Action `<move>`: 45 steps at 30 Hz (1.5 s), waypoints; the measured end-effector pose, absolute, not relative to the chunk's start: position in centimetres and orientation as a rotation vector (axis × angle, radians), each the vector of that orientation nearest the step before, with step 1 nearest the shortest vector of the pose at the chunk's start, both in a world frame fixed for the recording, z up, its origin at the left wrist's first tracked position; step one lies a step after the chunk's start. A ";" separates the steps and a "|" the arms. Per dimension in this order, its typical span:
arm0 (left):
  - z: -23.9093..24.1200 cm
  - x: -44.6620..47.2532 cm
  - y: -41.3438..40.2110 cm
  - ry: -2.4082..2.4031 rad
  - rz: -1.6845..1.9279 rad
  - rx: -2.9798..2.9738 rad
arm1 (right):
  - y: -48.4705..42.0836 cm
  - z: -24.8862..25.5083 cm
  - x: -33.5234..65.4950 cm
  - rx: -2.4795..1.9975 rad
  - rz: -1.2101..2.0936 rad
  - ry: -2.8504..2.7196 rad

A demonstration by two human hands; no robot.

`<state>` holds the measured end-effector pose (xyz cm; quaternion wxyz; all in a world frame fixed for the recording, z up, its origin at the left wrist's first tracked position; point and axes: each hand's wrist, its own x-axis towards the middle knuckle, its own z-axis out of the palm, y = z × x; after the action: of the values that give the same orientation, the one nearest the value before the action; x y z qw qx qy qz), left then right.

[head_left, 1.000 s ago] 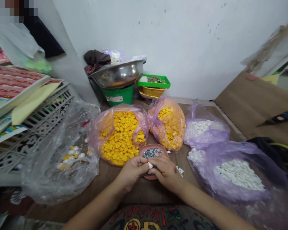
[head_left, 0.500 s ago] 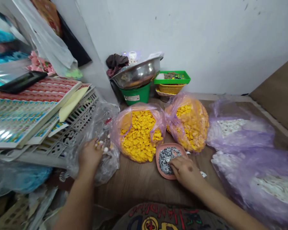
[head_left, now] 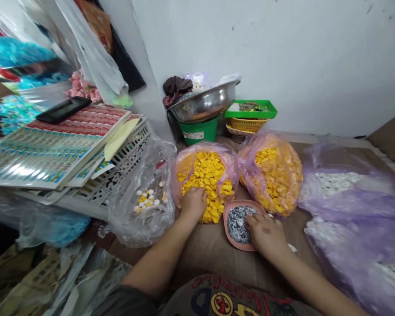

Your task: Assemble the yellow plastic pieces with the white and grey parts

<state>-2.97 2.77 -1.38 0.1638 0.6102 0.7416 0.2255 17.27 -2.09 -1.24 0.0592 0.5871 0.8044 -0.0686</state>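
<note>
**Room inventory, left to right**

1. Stack of printed sheets (head_left: 49, 145) on a white lattice tray (head_left: 118, 175). It is well clear of both hands and poses no hazard.

2. Clear bag (head_left: 145, 197), slumped open, with a few white and yellow pieces inside. It lies just beside the left forearm. Risk: an elbow swinging outward could snag the loose plastic and scatter the contents.

3. Left hand (head_left: 193, 202), inside the mouth of the pink bag of yellow pieces (head_left: 207, 171).
   - Risk: the bag is heaped near its rim, so raking or lifting a big handful could spill pieces onto the table.
   - Pose: the forearm runs up from the lower left with the wrist low. The palm faces down and the fingers are curled and dug into the heap. From here I cannot tell whether they have closed on any pieces.

4. Pink dish (head_left: 225, 221) of small grey bits, on the table between the hands, with one white piece (head_left: 239, 222) on top.
   - Risk: the dish is shallow and light. Pressing on its near edge could tip it or flick out grey bits, which would be hard to gather back up.

5. Right hand (head_left: 266, 230), over the dish's right side.
   - Pose: the palm faces down and the knuckles are raised. The fingertips touch the grey bits. They hide whatever pinch there may be, so I cannot say whether it holds anything.

6. Second bag of yellow pieces (head_left: 273, 175), tied, just behind the dish.

7. Purple bags of white pieces (head_left: 332, 184), far right, beside the right forearm. Risk: a sleeve or arm could brush them.
</note>
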 end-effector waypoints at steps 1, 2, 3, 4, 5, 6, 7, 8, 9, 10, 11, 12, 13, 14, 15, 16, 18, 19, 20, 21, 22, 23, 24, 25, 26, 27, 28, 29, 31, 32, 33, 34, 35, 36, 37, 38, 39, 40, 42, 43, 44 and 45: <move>-1.2 -3.1 2.6 2.104 0.660 1.716 | -2.1 -1.1 17.2 1.768 -0.225 2.436; -0.9 -3.1 2.4 2.091 0.682 1.688 | -2.0 -1.0 17.2 1.759 -0.236 2.439; -0.7 -3.0 2.1 2.073 0.708 1.658 | -2.0 -0.9 17.3 1.750 -0.244 2.443; -0.4 -2.9 1.7 2.045 0.734 1.626 | -1.9 -0.9 17.3 1.744 -0.250 2.447; -0.2 -2.6 1.3 2.006 0.760 1.592 | -1.8 -1.0 17.4 1.743 -0.255 2.453; -0.1 -2.1 0.8 1.956 0.780 1.559 | -1.7 -1.1 17.6 1.747 -0.258 2.467; -0.1 -1.5 0.4 1.890 0.793 1.520 | -1.5 -1.3 17.7 1.752 -0.263 2.493; -0.2 -0.8 -0.1 1.812 0.799 1.473 | -1.4 -1.5 17.9 1.759 -0.268 2.533; -0.3 0.0 -0.6 1.726 0.795 1.419 | -1.2 -1.7 18.1 1.773 -0.277 2.586; -0.5 0.8 -1.0 1.632 0.788 1.340 | -1.1 -1.8 18.2 1.798 -0.296 2.660; -0.7 1.6 -1.4 1.555 0.776 1.276 | -1.0 -1.9 18.3 1.829 -0.335 2.759; -1.0 2.2 -1.7 1.489 0.766 1.219 | -0.9 -1.9 18.4 1.859 -0.402 2.881; -1.1 2.8 -1.9 1.420 0.767 1.146 | -1.0 -1.8 18.4 1.875 -0.491 3.020; -1.3 3.2 -2.0 1.349 0.775 1.059 | -1.0 -1.7 18.4 1.872 -0.593 3.162; -1.4 3.5 -2.1 1.268 0.791 0.948 | -1.1 -1.5 18.4 1.841 -0.691 3.291; -1.4 3.7 -2.1 1.186 0.805 0.835 | -1.2 -1.3 18.3 1.793 -0.762 3.391; -1.5 4.0 -2.1 1.065 0.828 0.677 | -1.4 -1.0 18.1 1.721 -0.824 3.488; -1.5 4.1 -2.0 1.038 0.838 0.642 | -1.5 -0.9 18.0 1.703 -0.839 3.499; -1.5 4.1 -2.0 1.025 0.848 0.622 | -1.6 -0.8 18.0 1.690 -0.857 3.497; -1.5 4.2 -2.0 1.019 0.856 0.612 | -1.6 -0.8 17.9 1.679 -0.877 3.490; -1.5 4.3 -2.0 1.016 0.863 0.608 | -1.7 -0.7 18.0 1.673 -0.895 3.478; -1.5 4.4 -2.1 1.015 0.871 0.609 | -1.7 -0.7 18.0 1.667 -0.904 3.471; -1.4 4.4 -2.1 1.018 0.877 0.612 | -1.7 -0.7 18.0 1.660 -0.900 3.468; -1.3 4.5 -2.1 1.024 0.883 0.613 | -1.8 -0.6 18.1 1.653 -0.888 3.468; -1.2 4.6 -2.2 1.034 0.887 0.607 | -1.8 -0.6 18.2 1.646 -0.874 3.469; -1.2 4.6 -2.2 1.046 0.888 0.592 | -1.8 -0.5 18.2 1.640 -0.859 3.468; -1.1 4.7 -2.2 1.053 0.885 0.571 | -1.7 -0.5 18.2 1.632 -0.850 3.466; -1.0 4.7 -2.3 1.053 0.881 0.546 | -1.7 -0.5 18.3 1.625 -0.846 3.465; -1.0 4.8 -2.2 1.024 0.881 0.488 | -1.6 -0.5 18.3 1.617 -0.852 3.454; -1.0 4.8 -2.2 1.002 0.887 0.458 | -1.6 -0.5 18.2 1.620 -0.849 3.449; -1.0 4.8 -2.2 0.978 0.895 0.429 | -1.5 -0.5 18.2 1.623 -0.839 3.443; -1.0 4.8 -2.1 0.957 0.902 0.401 | -1.5 -0.5 18.2 1.627 -0.823 3.432; -1.1 4.8 -2.1 0.937 0.905 0.377 | -1.5 -0.5 18.2 1.635 -0.796 3.415; -1.1 4.8 -2.1 0.921 0.906 0.359 | -1.4 -0.5 18.1 1.640 -0.761 3.396; -1.1 4.8 -2.0 0.911 0.909 0.343 | -1.4 -0.4 18.2 1.643 -0.722 3.377; -1.1 4.9 -2.0 0.901 0.912 0.331 | -1.4 -0.4 18.2 1.643 -0.686 3.361; -1.1 4.9 -2.0 0.892 0.913 0.324 | -1.4 -0.4 18.2 1.644 -0.651 3.350; -1.1 5.0 -2.0 0.885 0.912 0.319 | -1.4 -0.4 18.2 1.647 -0.620 3.342; -1.1 5.0 -2.0 0.876 0.912 0.313 | -1.5 -0.5 18.3 1.656 -0.573 3.327; -1.1 5.1 -2.0 0.874 0.913 0.313 | -1.5 -0.5 18.3 1.664 -0.557 3.326; -1.1 5.1 -2.0 0.873 0.917 0.316 | -1.5 -0.5 18.3 1.673 -0.545 3.327; -1.1 5.1 -2.0 0.871 0.921 0.326 | -1.6 -0.5 18.3 1.687 -0.535 3.334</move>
<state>5.10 -1.98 -1.08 0.7934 0.1514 0.4050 0.4284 18.26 -1.56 -0.48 -0.3114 0.4247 0.8394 -0.1348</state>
